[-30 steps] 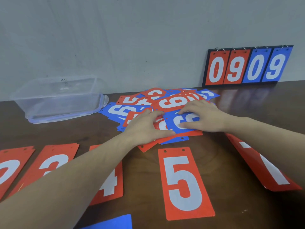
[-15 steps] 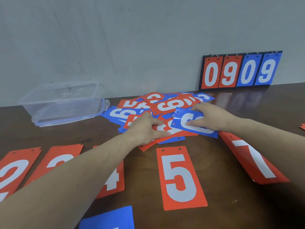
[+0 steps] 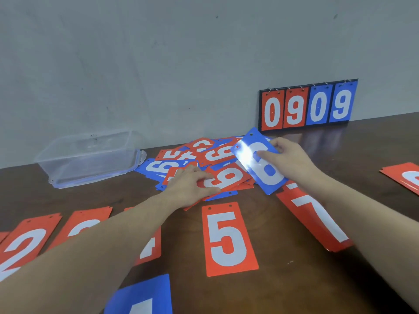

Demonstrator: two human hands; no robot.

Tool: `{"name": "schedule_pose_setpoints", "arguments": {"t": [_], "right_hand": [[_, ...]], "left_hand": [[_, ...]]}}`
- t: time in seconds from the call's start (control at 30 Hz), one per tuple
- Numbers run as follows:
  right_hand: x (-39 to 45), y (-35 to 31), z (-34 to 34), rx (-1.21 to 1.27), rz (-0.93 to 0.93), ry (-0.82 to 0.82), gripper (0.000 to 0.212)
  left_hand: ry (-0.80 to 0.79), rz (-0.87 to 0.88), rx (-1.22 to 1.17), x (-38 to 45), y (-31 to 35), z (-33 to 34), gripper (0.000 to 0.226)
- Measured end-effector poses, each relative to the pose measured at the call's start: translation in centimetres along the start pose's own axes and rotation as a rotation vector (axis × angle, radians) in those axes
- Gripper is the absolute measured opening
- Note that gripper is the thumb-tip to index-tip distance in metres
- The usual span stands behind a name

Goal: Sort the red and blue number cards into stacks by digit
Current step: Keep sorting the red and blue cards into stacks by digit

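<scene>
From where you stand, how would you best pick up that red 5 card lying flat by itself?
The red 5 card lies flat on the table, so there is little to pinch from above. I would probably come at its near short edge, away from the two holes, lift or slide that edge up with a fingertip, then pinch it with the thumb on top.

The light is soft and even from above, casting only faint shadows. Glare whitens the blue card (image 3: pixel 260 164) tilted in my right hand (image 3: pixel 289 158), and the glossy counter (image 3: pixel 374 143) mirrors the scoreboard (image 3: pixel 307 105). My forearms blur and bulge near the frame's edges.
</scene>
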State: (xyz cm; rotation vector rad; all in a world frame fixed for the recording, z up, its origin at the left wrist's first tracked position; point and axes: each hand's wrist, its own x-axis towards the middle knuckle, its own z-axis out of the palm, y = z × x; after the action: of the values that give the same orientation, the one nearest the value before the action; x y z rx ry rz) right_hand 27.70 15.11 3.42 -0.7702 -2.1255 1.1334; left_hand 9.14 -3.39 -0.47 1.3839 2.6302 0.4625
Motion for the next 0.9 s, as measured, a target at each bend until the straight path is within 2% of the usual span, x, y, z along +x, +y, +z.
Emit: {"name": "schedule_pose_setpoints", "arguments": {"t": [0.1,0.2,0.33,0.5,0.6,0.7,0.9], "right_hand": [[-0.9,-0.1,0.6,0.083,0.023,-0.011,0.015],[-1.5,-0.2,0.8,0.172,0.024,0.012,0.021],[-2.1,-0.6,0.1,0.233,0.015,0.008,0.024],[-2.9,-0.1,0.1,0.326,0.023,-0.054,0.017],[-3.5,0.1,0.5,0.317,0.013,-0.080,0.013],[-3.7,0.2,0.5,0.332,0.027,-0.090,0.012],[-4.2,-0.5,0.5,0.347,0.035,-0.125,0.011]], "left_hand": [[-0.031,-0.041,0.038,-0.3,0.3,0.1,0.076],[-0.037,-0.051,0.072,-0.3,0.7,-0.1,0.078],[-0.035,-0.048,0.052,-0.3,1.0,-0.3,0.069],[0.027,-0.024,-0.059,-0.9,1.7,-0.8,0.054],[0.066,-0.052,-0.224,-1.7,2.1,-1.1,0.047],[0.127,-0.121,-0.516,-2.6,2.4,-1.4,0.041],[0.110,-0.100,-1.033,-4.6,2.3,-2.7,0.065]]}}
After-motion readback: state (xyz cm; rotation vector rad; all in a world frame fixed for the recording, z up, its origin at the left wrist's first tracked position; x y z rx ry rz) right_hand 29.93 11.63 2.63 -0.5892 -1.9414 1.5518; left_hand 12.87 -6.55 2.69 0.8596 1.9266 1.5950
